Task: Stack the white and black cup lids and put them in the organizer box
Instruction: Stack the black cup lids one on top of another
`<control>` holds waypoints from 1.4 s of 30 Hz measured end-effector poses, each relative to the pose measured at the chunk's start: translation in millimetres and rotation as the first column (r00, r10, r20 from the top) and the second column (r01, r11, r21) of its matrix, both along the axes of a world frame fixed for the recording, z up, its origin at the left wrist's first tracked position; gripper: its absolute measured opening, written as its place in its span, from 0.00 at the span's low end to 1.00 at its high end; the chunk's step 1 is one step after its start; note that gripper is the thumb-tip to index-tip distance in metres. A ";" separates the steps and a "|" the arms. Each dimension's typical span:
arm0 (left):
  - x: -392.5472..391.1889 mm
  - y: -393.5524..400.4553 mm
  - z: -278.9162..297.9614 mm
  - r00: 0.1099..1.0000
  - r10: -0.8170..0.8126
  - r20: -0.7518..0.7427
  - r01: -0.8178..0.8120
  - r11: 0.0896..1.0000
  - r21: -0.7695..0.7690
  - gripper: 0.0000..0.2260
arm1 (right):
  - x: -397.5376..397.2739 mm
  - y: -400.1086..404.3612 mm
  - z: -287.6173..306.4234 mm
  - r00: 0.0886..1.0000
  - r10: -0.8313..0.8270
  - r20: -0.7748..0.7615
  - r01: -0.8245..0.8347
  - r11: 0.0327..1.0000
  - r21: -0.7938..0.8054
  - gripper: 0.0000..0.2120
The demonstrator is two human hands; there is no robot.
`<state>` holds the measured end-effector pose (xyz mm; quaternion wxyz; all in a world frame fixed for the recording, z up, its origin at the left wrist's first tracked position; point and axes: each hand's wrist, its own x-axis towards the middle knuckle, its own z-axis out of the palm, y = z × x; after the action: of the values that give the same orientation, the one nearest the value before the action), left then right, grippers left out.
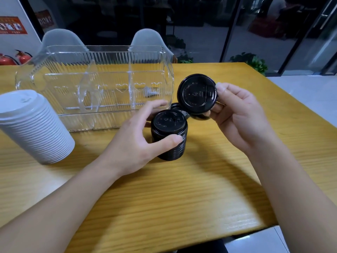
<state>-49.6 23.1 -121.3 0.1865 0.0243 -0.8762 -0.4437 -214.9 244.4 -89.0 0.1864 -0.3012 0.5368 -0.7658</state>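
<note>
Hidden parts: fingers of the left hand (135,141) pass behind the short stack of black plastic cup lids (168,137), so only its thumb shows on the near side; one more loose black lid (176,106) peeks out behind that stack, mostly covered.
Cut off: tall stack of white ribbed cup lids (34,126) runs past the left edge of the view; both forearms leave at the bottom.
Hard to make out: raised lettering on the lid tops is unreadable; inner dividers of the clear ribbed plastic organizer box (94,84) blur together.
Left hand: curled round the black stack, thumb pressed on its side.
Right hand (238,115): pinches a single black round lid (197,94) by its rim, above and right of the black stack.
Orientation: black stack stands upright on the yellow wooden table (182,194), axis vertical; the single lid is tipped on edge, top face toward the camera; white stack leans slightly.
Position: organizer box lies just behind the black stack, long side across the table; white stack well left of the black stack.
Open room: bare tabletop near and right of the black stack, out to the table's right edge.
</note>
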 end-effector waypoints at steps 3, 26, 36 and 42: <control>-1.4 3.8 2.1 1.000 0.009 -0.019 -0.008 0.999 0.053 0.42 | 6.9 -6.9 2.4 0.997 0.040 0.073 -0.037 0.998 -0.044 0.08; 0.0 13.4 7.4 0.960 0.083 -0.269 -0.105 0.992 -0.069 0.32 | 26.8 -13.3 -9.0 0.795 0.039 -0.606 0.127 0.966 0.227 0.29; -3.4 2.1 -5.5 0.999 -0.046 0.006 0.045 0.997 0.069 0.52 | 29.7 -11.7 -10.9 0.798 0.001 -0.603 0.198 0.945 0.262 0.21; -5.9 -0.6 -10.3 0.996 -0.088 0.018 0.084 0.986 0.146 0.51 | 33.6 -13.1 -13.0 0.773 0.066 -0.631 0.199 0.919 0.341 0.23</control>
<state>-55.5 22.5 -131.6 0.1544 0.0053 -0.8440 -0.5135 -181.3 231.3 -101.9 0.0238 -0.4774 0.7192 -0.5043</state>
